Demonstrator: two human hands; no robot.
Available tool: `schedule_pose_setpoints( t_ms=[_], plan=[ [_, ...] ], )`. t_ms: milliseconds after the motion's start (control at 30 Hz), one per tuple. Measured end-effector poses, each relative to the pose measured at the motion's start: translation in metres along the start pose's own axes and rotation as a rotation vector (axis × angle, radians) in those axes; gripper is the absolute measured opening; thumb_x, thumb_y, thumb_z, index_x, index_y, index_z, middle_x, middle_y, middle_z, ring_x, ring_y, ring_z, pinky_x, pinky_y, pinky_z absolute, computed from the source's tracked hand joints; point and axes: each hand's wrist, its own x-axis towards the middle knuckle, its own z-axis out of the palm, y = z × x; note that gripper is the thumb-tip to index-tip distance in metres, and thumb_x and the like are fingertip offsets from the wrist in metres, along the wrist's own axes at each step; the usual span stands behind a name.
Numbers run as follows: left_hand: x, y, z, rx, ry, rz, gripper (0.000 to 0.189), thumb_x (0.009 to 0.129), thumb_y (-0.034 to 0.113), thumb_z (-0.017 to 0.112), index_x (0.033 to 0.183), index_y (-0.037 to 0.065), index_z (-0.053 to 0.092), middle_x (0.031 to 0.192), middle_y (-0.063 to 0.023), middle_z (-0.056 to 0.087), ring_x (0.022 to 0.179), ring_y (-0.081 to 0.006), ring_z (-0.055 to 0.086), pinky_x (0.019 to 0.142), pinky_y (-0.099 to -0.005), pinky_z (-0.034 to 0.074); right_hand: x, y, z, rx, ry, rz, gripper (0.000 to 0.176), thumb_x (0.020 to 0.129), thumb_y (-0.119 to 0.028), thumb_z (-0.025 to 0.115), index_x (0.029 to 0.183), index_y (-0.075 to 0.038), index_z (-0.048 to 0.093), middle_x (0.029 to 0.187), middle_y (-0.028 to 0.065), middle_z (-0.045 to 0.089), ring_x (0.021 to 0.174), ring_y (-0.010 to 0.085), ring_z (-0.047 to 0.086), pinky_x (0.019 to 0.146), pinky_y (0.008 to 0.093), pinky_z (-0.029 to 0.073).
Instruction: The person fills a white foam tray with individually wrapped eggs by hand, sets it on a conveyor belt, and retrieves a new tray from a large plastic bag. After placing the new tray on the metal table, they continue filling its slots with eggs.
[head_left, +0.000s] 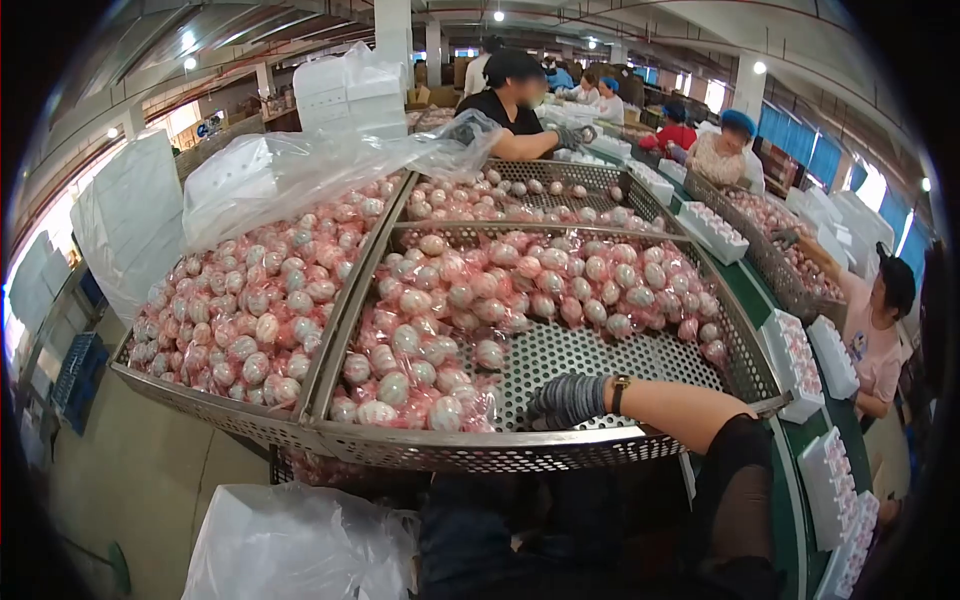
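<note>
As forearm [682, 408] crosses tray rim [470, 440], right hand [568, 402] low, near wrapped eggs [445, 413].

Wrapped eggs [425, 300] fill perforated metal trays [640, 362]; a gloved hand [568, 401] reaches in beside them.

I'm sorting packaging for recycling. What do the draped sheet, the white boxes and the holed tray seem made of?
Draped sheet: glossy plastic film, wrinkled and see-through.
White boxes: probably matte foam, judging by their blocky, pale walls.
Holed tray: metal, likely stainless steel, from its grey sheen and punched holes.
</note>
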Motion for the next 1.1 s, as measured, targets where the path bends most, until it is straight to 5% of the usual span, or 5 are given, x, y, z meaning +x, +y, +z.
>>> schedule_pose_setpoints(
  t_ms=[333,433,700,967,1100],
  plan=[
    [-0.253,0.048,-0.123,0.393,0.037,0.050,0.066,0.086,0.040,0.056,0.133,-0.002,0.036,0.117,-0.0229,0.055,0.097,-0.0283,0.059,0.077,-0.0258,0.049,-0.053,0.074,-0.013,-0.069,0.264,-0.096,0.024,0.082,-0.025,0.056,0.100,-0.010,0.066,0.092,0.0119,0.066,0.086,0.0290,0.062,0.078,0.0376,0.049],
    [-0.327,0.049,-0.187,-0.161,0.359,0.200,0.099,0.051,0.068,0.070,0.118,-0.002,0.051,0.112,-0.0238,0.056,0.108,-0.0342,0.053,0.091,-0.0398,0.042,-0.076,0.090,-0.016,-0.073,0.296,0.028,0.025,0.083,-0.026,0.056,0.099,-0.010,0.066,0.089,0.0121,0.066,0.084,0.0291,0.063,0.078,0.0369,0.050],
    [-0.391,0.073,-0.310,0.379,1.341,0.351,0.078,0.069,0.039,0.071,0.126,-0.004,0.040,0.134,-0.0247,0.037,0.120,-0.0380,0.041,0.099,-0.0405,0.034,-0.127,0.089,-0.060,0.413,0.727,0.072,0.031,0.088,-0.033,0.057,0.102,-0.007,0.064,0.080,0.0102,0.065,0.069,0.0180,0.061,0.068,0.0316,0.050],
    [-0.269,0.318,-0.405,-0.094,0.244,1.268,0.094,0.065,0.043,0.072,0.138,0.002,0.030,0.140,-0.0147,0.035,0.122,-0.0234,0.040,0.103,-0.0351,0.031,-0.186,0.181,-0.056,0.848,1.512,0.206,0.049,0.086,-0.050,0.053,0.106,-0.007,0.062,0.091,0.0067,0.064,0.076,0.0146,0.061,0.068,0.0287,0.051],
    [-0.152,0.390,-0.385,-0.039,-0.266,1.232,0.079,0.077,0.034,0.069,0.139,0.004,0.030,0.133,-0.0112,0.045,0.117,-0.0164,0.043,0.100,-0.0286,0.032,-0.202,0.177,-0.050,1.160,1.197,0.416,0.053,0.081,-0.056,0.056,0.103,-0.008,0.063,0.087,0.0069,0.064,0.075,0.0166,0.061,0.065,0.0304,0.052]
  ],
)
